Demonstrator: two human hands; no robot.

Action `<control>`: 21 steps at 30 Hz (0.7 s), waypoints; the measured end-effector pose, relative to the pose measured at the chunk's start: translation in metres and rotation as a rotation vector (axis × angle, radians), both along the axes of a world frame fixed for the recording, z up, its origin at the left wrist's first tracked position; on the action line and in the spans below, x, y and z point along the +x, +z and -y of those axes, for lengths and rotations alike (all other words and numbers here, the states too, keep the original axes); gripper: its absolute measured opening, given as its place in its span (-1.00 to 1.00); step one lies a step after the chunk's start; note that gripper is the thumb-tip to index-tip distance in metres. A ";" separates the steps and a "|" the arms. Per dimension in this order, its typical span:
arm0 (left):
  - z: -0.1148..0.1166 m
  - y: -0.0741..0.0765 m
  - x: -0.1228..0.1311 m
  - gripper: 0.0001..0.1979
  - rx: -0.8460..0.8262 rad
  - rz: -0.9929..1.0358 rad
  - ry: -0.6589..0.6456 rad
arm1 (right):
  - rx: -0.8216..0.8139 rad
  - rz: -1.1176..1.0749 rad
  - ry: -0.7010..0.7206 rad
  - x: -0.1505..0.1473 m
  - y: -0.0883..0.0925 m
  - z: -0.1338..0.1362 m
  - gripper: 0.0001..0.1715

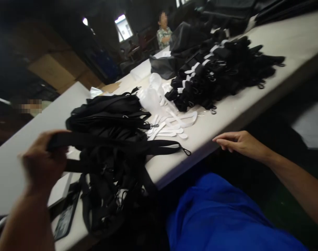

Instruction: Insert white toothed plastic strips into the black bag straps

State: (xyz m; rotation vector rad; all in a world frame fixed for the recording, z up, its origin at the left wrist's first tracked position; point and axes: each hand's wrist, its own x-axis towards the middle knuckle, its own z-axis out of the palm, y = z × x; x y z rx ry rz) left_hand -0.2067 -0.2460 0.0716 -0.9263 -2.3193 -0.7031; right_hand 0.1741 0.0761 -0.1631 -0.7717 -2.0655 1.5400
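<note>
My left hand (45, 157) is wrapped round a folded black strap (96, 140) at the left, above the table edge. The strap stretches to the right and ends in a small black snap hook (185, 150). Below it hangs a tangle of black straps with metal hooks (114, 181), partly over the table's edge. Behind the held strap lies a stack of folded black straps (106, 108). My right hand (232, 142) hovers beside the table's front edge, its fingers bent and brought together at the tips. Whether something small sits between those fingertips cannot be made out.
White strips (171, 127) and clear plastic (152, 94) lie mid-table. A large heap of bundled black straps (218, 73) with white bands is behind them. A black tray-like object (67, 212) lies at the lower left. A person (163, 35) is at the far side, near cardboard boxes (54, 71).
</note>
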 end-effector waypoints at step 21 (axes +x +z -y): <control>-0.014 0.048 0.079 -0.41 -0.295 1.298 -0.696 | -0.525 -0.375 0.925 -0.185 0.170 0.097 -0.60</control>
